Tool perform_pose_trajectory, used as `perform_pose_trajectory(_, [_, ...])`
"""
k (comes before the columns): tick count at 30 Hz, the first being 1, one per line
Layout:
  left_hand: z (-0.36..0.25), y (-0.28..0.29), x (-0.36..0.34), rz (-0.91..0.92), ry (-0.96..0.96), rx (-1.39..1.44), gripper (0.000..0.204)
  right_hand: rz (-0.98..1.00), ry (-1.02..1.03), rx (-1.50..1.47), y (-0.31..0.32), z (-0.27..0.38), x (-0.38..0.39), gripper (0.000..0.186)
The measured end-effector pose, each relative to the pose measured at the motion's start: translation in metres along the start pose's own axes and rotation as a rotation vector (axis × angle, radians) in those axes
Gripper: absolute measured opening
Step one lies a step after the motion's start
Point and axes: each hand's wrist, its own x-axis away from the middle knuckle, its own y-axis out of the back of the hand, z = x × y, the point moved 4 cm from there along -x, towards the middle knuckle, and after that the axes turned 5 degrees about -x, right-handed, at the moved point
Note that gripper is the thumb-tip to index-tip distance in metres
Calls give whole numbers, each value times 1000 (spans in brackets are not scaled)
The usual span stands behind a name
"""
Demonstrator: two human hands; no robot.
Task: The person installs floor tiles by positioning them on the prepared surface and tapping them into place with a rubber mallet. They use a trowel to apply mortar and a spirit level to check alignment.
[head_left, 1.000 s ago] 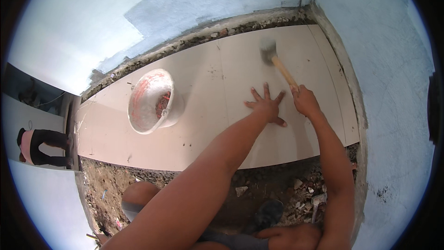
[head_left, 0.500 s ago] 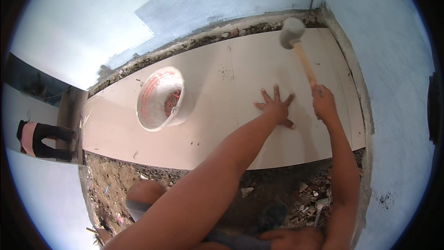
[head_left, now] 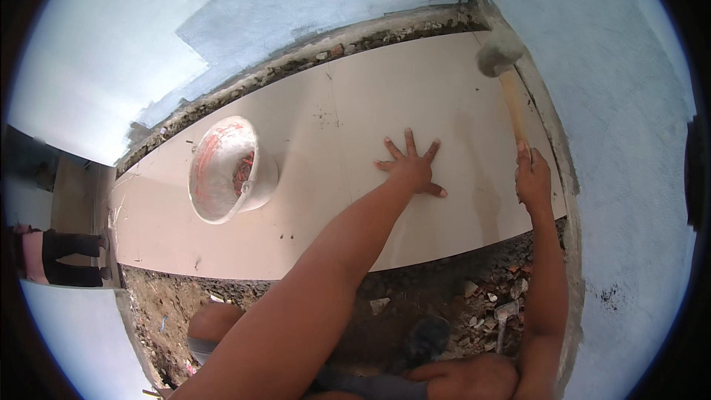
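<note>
My left hand (head_left: 412, 170) lies with its fingers spread on the large beige floor tiles (head_left: 311, 233). In my right hand (head_left: 535, 178) is the wooden handle of a mallet (head_left: 512, 104), gripped near its lower end. The mallet's grey head (head_left: 499, 56) is slightly blurred and hangs over the tiles' right edge, close to the right wall. Whether it touches the tile I cannot tell. Left of my left hand a white bucket (head_left: 259, 191) stands on the tiles, its inside smeared with red and some reddish-brown stuff at the bottom.
Light-blue walls (head_left: 629, 178) rise at the back and right. A rubble-filled gap (head_left: 296, 67) runs along the back wall. In front of the tiles lies bare soil (head_left: 159, 304) with stones and a hammer-like tool (head_left: 505, 320). Another person (head_left: 63, 255) bends over at the far left.
The mallet has moved rightward over the tiles toward the right wall with my right hand. My view has shifted a little to the right. My left hand still lies flat.
</note>
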Motion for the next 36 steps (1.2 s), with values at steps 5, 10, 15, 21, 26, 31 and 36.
perform_pose_trajectory(5, [-12,3,-2,-5,-39,10,131,-213,199,207,-8,-54,-24,57])
perform_pose_trajectory(10, [4,2,3,13,19,-15,131,-17,-99,21,-3,27,-54,56])
perform_pose_trajectory(15, [-14,4,1,37,-10,-2,130,-345,335,160,-23,-17,-85,55])
perform_pose_trajectory(21, [8,-1,3,28,36,-5,130,58,-180,-16,-32,56,-94,53])
perform_pose_trajectory(26, [-20,5,1,16,-30,-8,130,-253,216,293,-34,-30,-122,52])
perform_pose_trajectory(31, [-4,4,0,1,1,-5,131,9,-153,13,-23,32,-105,48])
perform_pose_trajectory(36, [-9,2,-2,-1,-21,7,131,-46,33,-273,-17,32,-67,41])
